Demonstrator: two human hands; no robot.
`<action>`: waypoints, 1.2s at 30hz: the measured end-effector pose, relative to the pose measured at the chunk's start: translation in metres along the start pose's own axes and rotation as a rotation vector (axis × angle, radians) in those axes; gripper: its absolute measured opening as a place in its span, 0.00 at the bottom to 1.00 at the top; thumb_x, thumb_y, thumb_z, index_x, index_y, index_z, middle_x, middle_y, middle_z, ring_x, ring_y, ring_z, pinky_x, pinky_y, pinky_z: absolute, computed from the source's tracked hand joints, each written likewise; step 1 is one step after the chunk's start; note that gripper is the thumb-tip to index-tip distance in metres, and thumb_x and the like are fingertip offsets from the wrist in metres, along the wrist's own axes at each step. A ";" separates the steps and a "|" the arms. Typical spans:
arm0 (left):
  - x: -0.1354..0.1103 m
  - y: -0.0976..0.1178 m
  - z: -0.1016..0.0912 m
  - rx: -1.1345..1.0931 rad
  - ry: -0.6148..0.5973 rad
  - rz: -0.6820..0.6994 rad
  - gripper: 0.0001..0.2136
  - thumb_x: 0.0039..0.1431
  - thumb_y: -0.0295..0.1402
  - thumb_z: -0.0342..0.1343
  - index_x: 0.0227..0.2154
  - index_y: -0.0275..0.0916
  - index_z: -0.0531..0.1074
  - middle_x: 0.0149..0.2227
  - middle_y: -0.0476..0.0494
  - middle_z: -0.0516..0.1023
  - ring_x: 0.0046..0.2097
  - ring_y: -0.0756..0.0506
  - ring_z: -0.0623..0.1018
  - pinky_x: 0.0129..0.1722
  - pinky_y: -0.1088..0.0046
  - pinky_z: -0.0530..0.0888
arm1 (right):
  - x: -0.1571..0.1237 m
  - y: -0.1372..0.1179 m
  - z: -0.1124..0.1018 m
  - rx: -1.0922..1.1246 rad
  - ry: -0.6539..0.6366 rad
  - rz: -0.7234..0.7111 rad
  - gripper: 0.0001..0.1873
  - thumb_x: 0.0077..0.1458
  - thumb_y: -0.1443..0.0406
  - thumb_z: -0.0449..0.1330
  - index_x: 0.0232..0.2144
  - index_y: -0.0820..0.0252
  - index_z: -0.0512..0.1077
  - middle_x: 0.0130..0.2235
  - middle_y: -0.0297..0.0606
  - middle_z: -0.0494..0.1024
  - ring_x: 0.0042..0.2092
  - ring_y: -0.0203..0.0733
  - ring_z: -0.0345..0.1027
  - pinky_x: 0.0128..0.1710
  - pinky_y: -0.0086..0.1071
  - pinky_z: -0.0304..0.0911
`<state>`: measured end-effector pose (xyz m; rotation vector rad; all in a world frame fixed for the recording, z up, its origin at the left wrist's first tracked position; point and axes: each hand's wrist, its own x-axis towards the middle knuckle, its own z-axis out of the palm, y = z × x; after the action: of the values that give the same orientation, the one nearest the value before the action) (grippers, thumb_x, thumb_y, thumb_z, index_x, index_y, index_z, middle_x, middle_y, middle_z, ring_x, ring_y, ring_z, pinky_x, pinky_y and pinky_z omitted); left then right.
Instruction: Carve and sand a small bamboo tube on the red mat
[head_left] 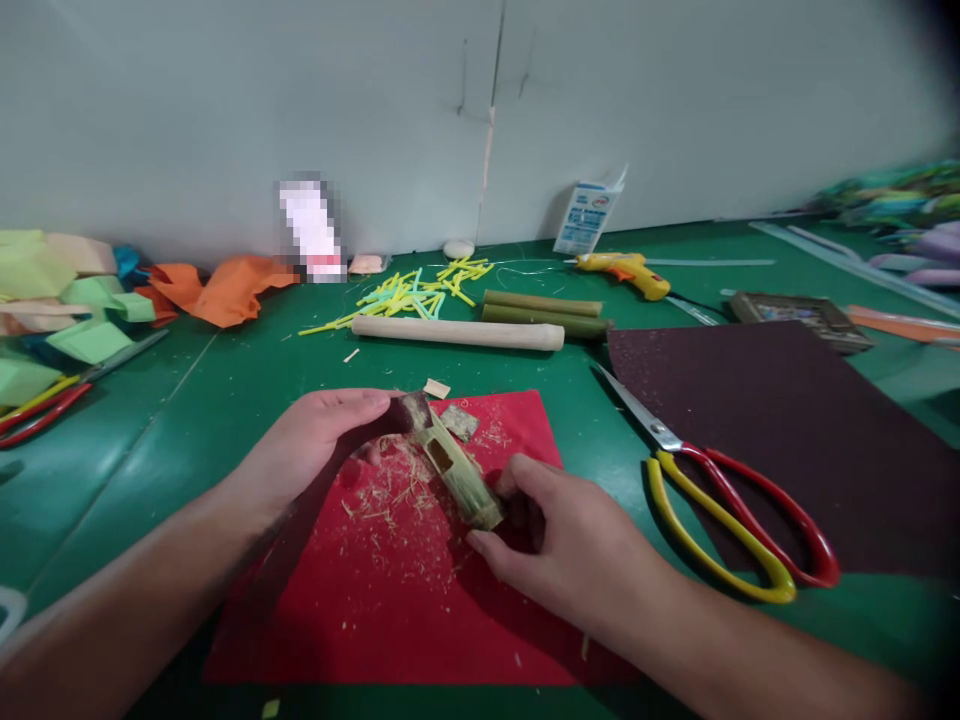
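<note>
Near the far edge of the red sheet (360,620), the left hand (304,440) pinches sandpaper (415,411) against the bamboo tube (469,485) the right hand (574,520) pinches, likely for steadiness.

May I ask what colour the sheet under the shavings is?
The sheet is red, as the head view shows.

The bamboo (475,488) looks woody and fibrous, the right sheet (780,430) matt; the right scissors (666,436) pair metal blades (636,401) with glossy plastic handles (823,556).

Scissors (667,438) lie right of the held bamboo (469,486), glue gun (634,274) behind.
</note>
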<state>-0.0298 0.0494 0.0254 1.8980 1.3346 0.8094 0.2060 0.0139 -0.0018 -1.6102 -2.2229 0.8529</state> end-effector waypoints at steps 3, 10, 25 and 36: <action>-0.003 0.002 0.000 0.038 0.040 -0.012 0.14 0.63 0.38 0.45 0.44 0.40 0.73 0.36 0.45 0.80 0.35 0.45 0.80 0.34 0.68 0.78 | 0.001 -0.001 0.001 0.003 -0.005 -0.006 0.09 0.45 0.59 0.59 0.28 0.55 0.63 0.27 0.30 0.71 0.26 0.35 0.61 0.23 0.28 0.52; -0.005 -0.002 0.015 0.565 0.065 0.423 0.13 0.62 0.32 0.47 0.46 0.38 0.71 0.47 0.46 0.75 0.49 0.47 0.74 0.53 0.69 0.70 | 0.000 -0.001 0.000 -0.006 0.011 -0.018 0.09 0.44 0.60 0.59 0.28 0.55 0.63 0.27 0.30 0.71 0.26 0.35 0.60 0.24 0.28 0.51; -0.006 -0.011 0.027 0.735 0.093 0.638 0.11 0.62 0.30 0.49 0.44 0.36 0.72 0.46 0.46 0.76 0.48 0.47 0.75 0.46 0.71 0.73 | 0.001 0.002 0.004 0.016 0.021 -0.022 0.11 0.43 0.59 0.59 0.27 0.55 0.62 0.26 0.29 0.71 0.26 0.35 0.61 0.24 0.28 0.52; -0.008 -0.011 0.022 0.804 -0.074 0.743 0.14 0.65 0.28 0.43 0.48 0.35 0.69 0.51 0.44 0.73 0.52 0.47 0.72 0.48 0.69 0.70 | 0.001 0.002 0.003 0.017 0.023 -0.024 0.11 0.43 0.59 0.59 0.28 0.55 0.62 0.27 0.29 0.71 0.26 0.35 0.61 0.24 0.28 0.52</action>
<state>-0.0203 0.0412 0.0026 3.1232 0.9507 0.5380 0.2058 0.0141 -0.0055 -1.5748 -2.2084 0.8401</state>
